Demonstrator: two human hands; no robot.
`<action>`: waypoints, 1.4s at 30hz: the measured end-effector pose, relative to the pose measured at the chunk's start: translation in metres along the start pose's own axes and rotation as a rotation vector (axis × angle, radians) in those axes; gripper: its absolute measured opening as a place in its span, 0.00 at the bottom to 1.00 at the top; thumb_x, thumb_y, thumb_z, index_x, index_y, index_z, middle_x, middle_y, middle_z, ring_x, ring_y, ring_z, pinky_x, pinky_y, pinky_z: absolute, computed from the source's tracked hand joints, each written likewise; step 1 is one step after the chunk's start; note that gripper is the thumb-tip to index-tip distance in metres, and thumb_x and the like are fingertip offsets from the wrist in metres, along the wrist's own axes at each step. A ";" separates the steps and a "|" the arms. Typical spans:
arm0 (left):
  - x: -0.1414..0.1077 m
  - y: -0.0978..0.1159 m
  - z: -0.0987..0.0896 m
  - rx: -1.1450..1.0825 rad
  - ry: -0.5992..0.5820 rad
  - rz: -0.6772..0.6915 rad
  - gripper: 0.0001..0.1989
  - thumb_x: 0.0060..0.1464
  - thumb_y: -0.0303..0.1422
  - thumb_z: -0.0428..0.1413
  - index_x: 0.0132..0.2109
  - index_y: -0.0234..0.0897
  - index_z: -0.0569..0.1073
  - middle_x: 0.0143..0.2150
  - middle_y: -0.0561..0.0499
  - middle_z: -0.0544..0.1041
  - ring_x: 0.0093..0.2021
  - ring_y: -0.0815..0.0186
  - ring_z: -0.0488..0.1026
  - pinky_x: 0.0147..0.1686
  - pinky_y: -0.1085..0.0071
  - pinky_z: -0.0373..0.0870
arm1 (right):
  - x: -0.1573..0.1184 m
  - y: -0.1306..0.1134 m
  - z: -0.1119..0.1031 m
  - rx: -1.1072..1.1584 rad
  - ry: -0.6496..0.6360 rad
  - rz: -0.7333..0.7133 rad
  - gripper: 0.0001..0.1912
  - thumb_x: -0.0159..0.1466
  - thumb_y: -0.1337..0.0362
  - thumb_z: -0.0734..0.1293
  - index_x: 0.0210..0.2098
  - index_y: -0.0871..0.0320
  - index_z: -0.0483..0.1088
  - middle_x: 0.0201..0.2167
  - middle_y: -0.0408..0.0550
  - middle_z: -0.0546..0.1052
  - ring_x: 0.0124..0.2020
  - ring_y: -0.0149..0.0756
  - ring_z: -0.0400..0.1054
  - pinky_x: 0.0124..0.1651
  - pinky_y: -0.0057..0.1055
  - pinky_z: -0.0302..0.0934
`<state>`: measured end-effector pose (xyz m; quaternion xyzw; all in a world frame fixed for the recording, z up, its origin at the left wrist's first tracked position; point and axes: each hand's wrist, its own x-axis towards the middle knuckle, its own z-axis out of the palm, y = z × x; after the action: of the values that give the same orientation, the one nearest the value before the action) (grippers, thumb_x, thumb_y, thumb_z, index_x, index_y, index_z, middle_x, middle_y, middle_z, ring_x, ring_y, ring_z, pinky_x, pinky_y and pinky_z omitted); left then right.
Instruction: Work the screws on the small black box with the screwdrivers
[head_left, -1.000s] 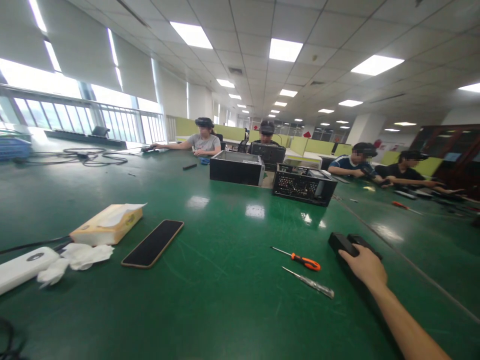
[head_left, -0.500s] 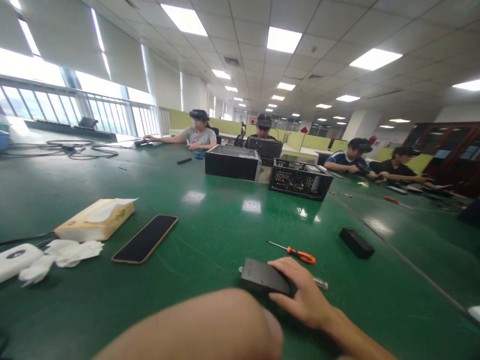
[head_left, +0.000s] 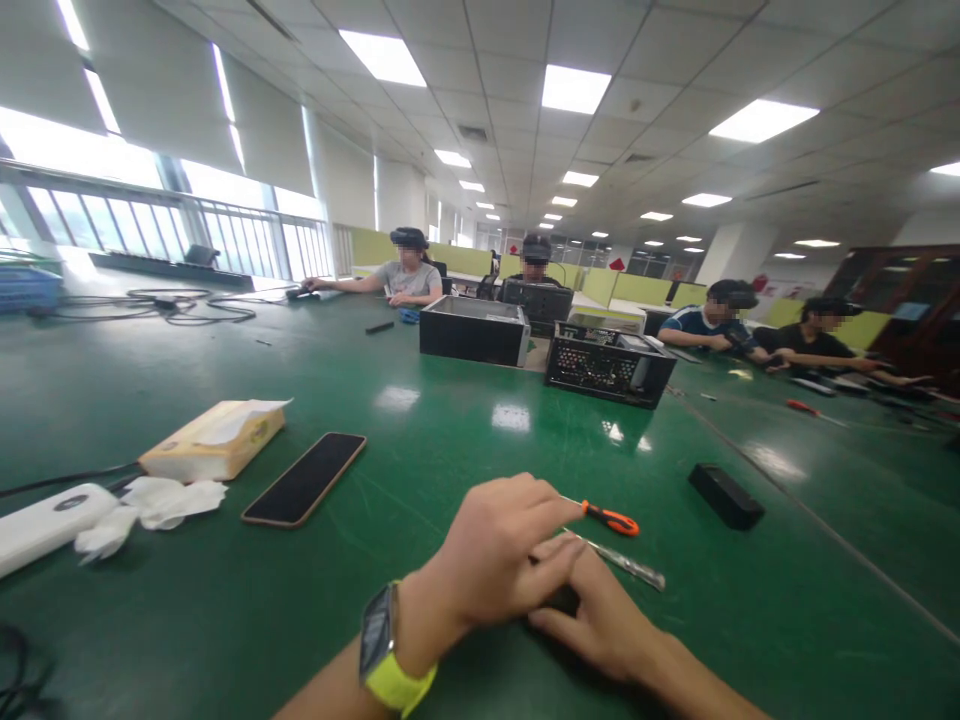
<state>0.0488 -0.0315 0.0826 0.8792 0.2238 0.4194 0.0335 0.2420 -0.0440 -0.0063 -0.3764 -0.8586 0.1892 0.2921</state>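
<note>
Presently noted, left to right: left hand bent over largely hidden dark block, cannot tell whether pinching; right hand with block pinched between thumb and fingers. Could drop block onto tabletop if loosening unevenly; could roll clear-handled screwdriver, beside right hand, if sweeping rightward.

On the left hand side, I can see a watch at the wrist, its face dark, glossy and roughly rectangular. The strap is broad and a loud yellow-green, easy to spot. The right hand is bare, as are both visible forearms.
</note>
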 end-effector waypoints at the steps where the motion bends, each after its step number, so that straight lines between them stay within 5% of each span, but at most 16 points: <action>1: 0.001 -0.011 -0.002 0.001 -0.017 -0.035 0.12 0.63 0.36 0.53 0.46 0.34 0.76 0.37 0.45 0.79 0.37 0.60 0.75 0.38 0.66 0.73 | 0.000 0.004 -0.005 -0.003 -0.005 0.002 0.27 0.58 0.54 0.72 0.56 0.55 0.70 0.51 0.55 0.76 0.51 0.51 0.68 0.55 0.48 0.62; 8: -0.050 -0.061 0.008 -0.006 -0.359 -0.208 0.39 0.44 0.56 0.65 0.57 0.36 0.73 0.52 0.41 0.77 0.50 0.51 0.73 0.50 0.56 0.69 | -0.002 0.054 -0.050 -0.036 0.191 0.103 0.21 0.65 0.50 0.63 0.50 0.55 0.74 0.45 0.53 0.78 0.48 0.46 0.69 0.53 0.44 0.62; 12: -0.053 -0.065 0.004 -0.054 -0.429 -0.284 0.36 0.41 0.56 0.66 0.51 0.37 0.76 0.49 0.43 0.78 0.49 0.51 0.73 0.50 0.57 0.69 | -0.009 0.090 -0.064 -0.208 0.258 0.387 0.22 0.60 0.50 0.67 0.47 0.58 0.75 0.44 0.56 0.77 0.46 0.49 0.69 0.51 0.46 0.61; 17: -0.053 -0.059 0.007 -0.084 -0.463 -0.264 0.26 0.44 0.51 0.66 0.43 0.37 0.78 0.42 0.47 0.78 0.42 0.56 0.75 0.44 0.64 0.70 | -0.018 0.116 -0.074 -0.153 0.227 0.468 0.21 0.54 0.51 0.71 0.41 0.57 0.78 0.39 0.54 0.79 0.40 0.47 0.71 0.45 0.42 0.64; 22: -0.055 -0.054 0.013 -0.093 -0.430 -0.257 0.18 0.48 0.42 0.65 0.44 0.37 0.79 0.41 0.48 0.77 0.41 0.59 0.74 0.41 0.68 0.70 | -0.017 0.112 -0.079 0.003 0.234 0.443 0.15 0.51 0.51 0.73 0.32 0.55 0.80 0.33 0.49 0.79 0.36 0.44 0.70 0.43 0.38 0.63; 32: -0.057 -0.053 0.022 -0.196 -0.337 -0.333 0.16 0.49 0.36 0.65 0.45 0.38 0.77 0.43 0.49 0.77 0.43 0.60 0.74 0.45 0.67 0.69 | -0.014 0.089 -0.072 0.527 0.483 0.397 0.16 0.62 0.53 0.62 0.38 0.59 0.70 0.22 0.44 0.71 0.24 0.35 0.65 0.26 0.31 0.61; 42: -0.055 -0.052 0.023 -0.214 -0.323 -0.370 0.16 0.49 0.37 0.65 0.45 0.39 0.78 0.43 0.50 0.78 0.43 0.60 0.74 0.44 0.67 0.69 | -0.014 0.083 -0.073 0.573 0.519 0.365 0.12 0.61 0.56 0.66 0.35 0.59 0.72 0.21 0.43 0.70 0.21 0.33 0.62 0.24 0.30 0.60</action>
<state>0.0169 -0.0049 0.0148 0.8703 0.3267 0.2817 0.2376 0.3411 0.0067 -0.0017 -0.4610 -0.5884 0.3679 0.5530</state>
